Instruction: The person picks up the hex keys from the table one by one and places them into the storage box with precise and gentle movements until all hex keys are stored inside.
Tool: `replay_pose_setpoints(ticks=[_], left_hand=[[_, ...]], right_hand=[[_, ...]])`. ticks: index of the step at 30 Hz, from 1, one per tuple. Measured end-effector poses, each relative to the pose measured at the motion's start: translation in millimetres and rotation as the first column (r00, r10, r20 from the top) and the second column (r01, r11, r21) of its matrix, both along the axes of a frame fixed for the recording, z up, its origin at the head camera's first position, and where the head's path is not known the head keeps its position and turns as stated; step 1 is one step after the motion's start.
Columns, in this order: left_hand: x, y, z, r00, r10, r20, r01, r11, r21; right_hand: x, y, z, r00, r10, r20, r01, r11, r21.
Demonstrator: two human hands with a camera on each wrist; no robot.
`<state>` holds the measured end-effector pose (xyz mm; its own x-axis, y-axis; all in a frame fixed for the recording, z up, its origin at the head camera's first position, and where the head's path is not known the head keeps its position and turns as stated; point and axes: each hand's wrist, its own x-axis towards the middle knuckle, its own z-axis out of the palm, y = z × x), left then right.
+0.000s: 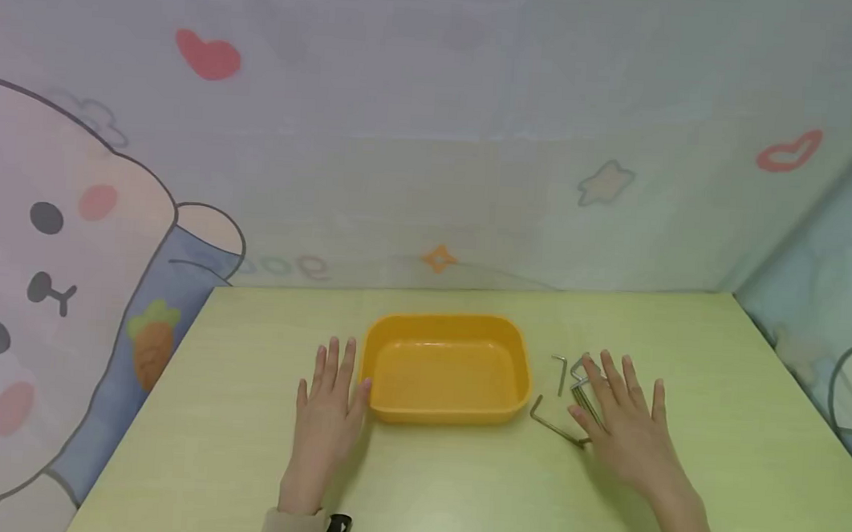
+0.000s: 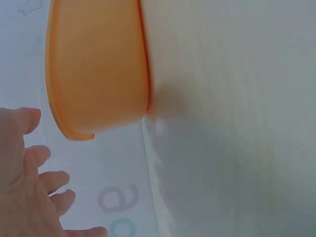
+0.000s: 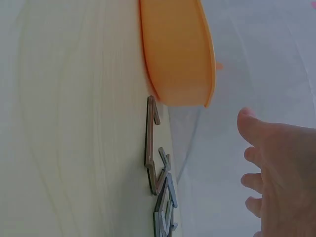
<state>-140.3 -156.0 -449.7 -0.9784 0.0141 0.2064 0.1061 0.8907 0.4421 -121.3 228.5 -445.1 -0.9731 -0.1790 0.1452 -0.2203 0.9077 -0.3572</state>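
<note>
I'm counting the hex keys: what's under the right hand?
Hex keys on the table show beside the right hand; in the head view, anything directly beneath that hand is covered.

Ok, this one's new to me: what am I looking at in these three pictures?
No machine here, just a person's bare hands. The wide picture comes from a camera on the head; the other two come from cameras on each wrist, so things appear sideways. On the pale table sit an orange-yellow plastic tray and several bent metal rods, probably hex keys. The left hand is beside the tray, the right hand by the rods. Neither holds anything.
</note>
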Motion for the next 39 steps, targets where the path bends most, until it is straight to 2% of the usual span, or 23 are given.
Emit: replay_pose_setpoints(ticks=[5, 11, 15, 19, 23, 29, 39], left_hand=[[-3.8, 2, 1.8, 1.000, -0.017, 0.008, 0.016, 0.992, 0.128], [-10.0, 3, 6.5, 1.000, -0.018, 0.009, 0.016, 0.975, 0.223], [-14.0, 5, 7.5, 1.000, -0.008, 0.003, 0.007, 0.969, 0.246], [-15.8, 6, 7.7, 0.999, 0.012, 0.035, -0.020, 0.972, 0.234], [-17.0, 7, 6.2, 0.997, 0.019, 0.071, -0.035, 0.969, 0.245], [-20.2, 8, -0.1, 0.994, 0.014, 0.110, -0.048, 0.950, 0.310], [-21.9, 8, -3.1, 0.993, 0.023, 0.120, -0.064, 0.933, 0.354]], right_hand=[[-4.2, 3, 0.2, 0.995, 0.047, -0.085, -0.048, 0.999, -0.016], [-9.8, 4, 0.5, 0.967, 0.146, -0.210, -0.147, 0.989, 0.013], [-11.9, 1, 2.2, 0.970, 0.165, -0.177, -0.161, 0.986, 0.041], [-15.1, -5, 1.9, 0.975, 0.175, -0.139, -0.164, 0.982, 0.091], [-17.8, -11, -3.6, 0.961, 0.228, -0.157, -0.204, 0.967, 0.152], [-18.0, -15, -14.4, 0.934, 0.303, -0.191, -0.261, 0.941, 0.214], [-18.4, -20, -24.5, 0.916, 0.343, -0.210, -0.282, 0.920, 0.274]])
